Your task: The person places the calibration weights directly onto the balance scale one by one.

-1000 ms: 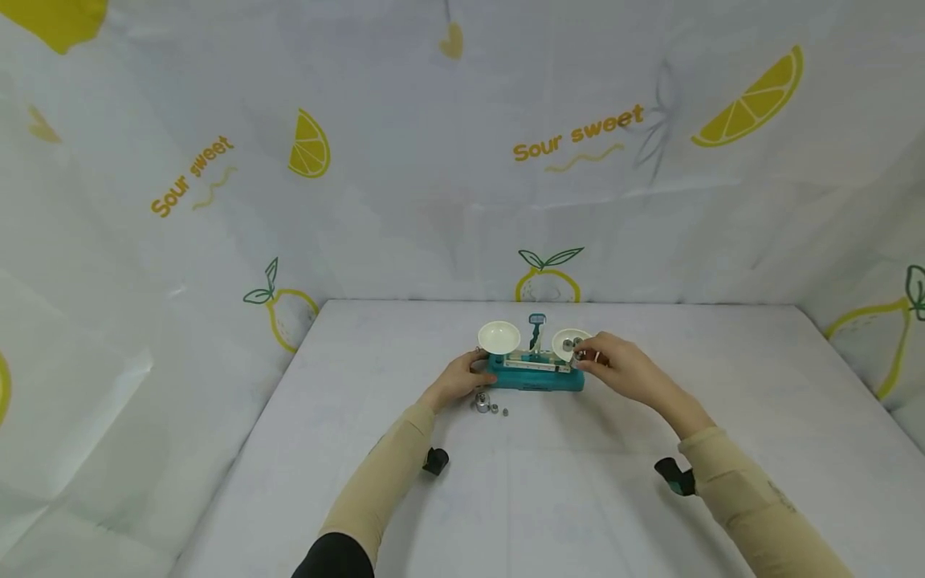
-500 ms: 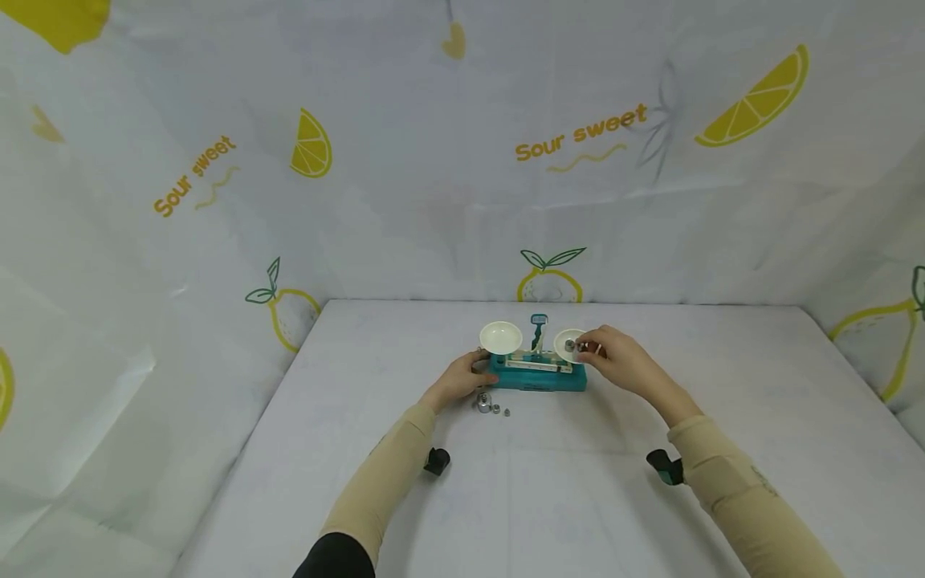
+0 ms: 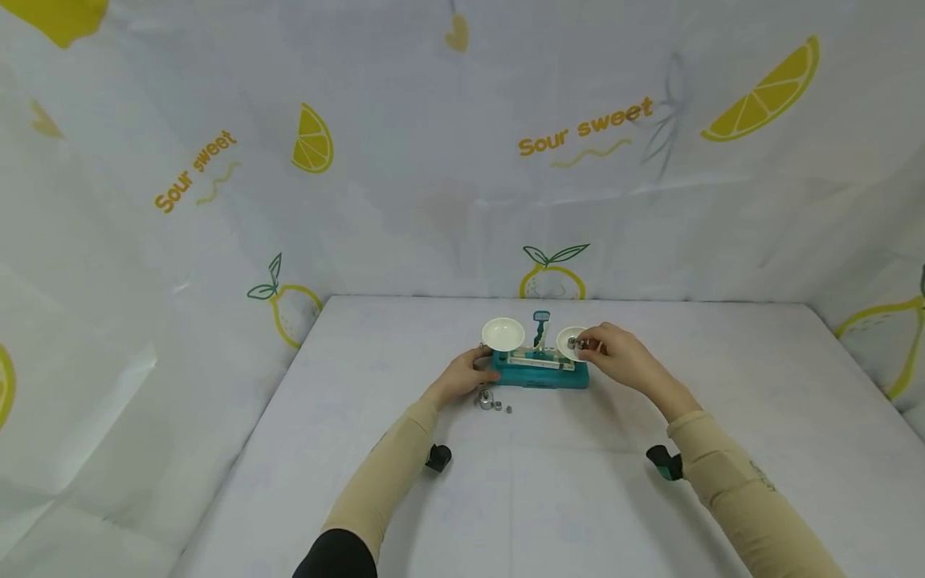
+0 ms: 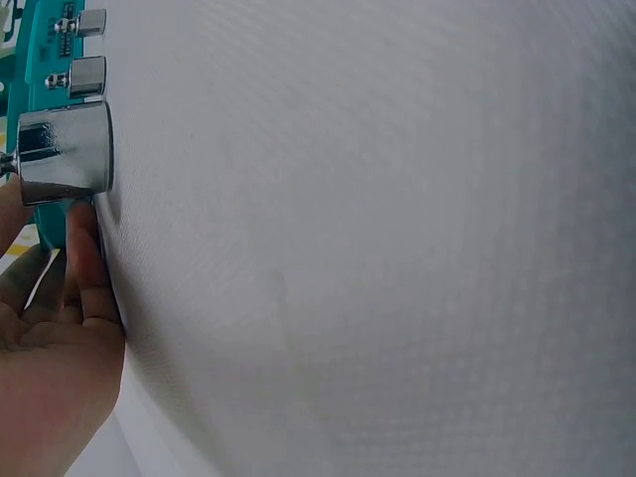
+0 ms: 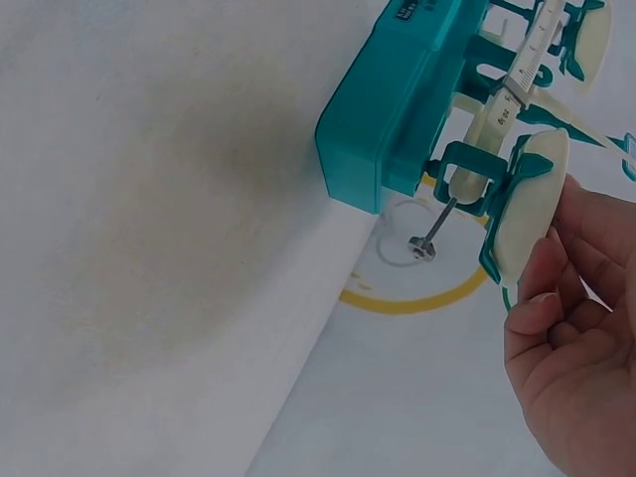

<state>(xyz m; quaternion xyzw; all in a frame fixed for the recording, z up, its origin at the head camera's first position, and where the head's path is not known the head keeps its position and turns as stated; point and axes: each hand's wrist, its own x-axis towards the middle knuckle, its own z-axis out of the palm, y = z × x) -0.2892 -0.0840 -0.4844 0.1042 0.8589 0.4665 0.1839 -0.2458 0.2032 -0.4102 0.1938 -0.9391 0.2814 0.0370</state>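
A teal balance scale (image 3: 545, 377) stands near the table's far side, a white pan on each end of its beam. My left hand (image 3: 458, 376) grips the base's left end, thumb in front and fingers behind. The left pan (image 3: 503, 335) holds nothing visible. In the right pan (image 3: 565, 336) sits a small metal weight (image 3: 572, 343). Over this pan's right side, my right hand (image 3: 623, 357) pinches another metal weight, mostly hidden by the fingertips. In the right wrist view, its curled fingers (image 5: 542, 313) are at the pan's rim (image 5: 537, 219). A large chrome weight (image 4: 65, 149) stands near my left hand.
Two smaller weights, a middle one (image 3: 498, 406) and a tiny one (image 3: 509, 409), stand to the right of the large weight, in front of the scale. The white-covered table (image 3: 578, 498) ends at a lemon-printed backdrop (image 3: 433, 201).
My right hand has moved slightly up and inward, from the right pan's front edge to over the pan with the weight. The left hand keeps its hold on the base.
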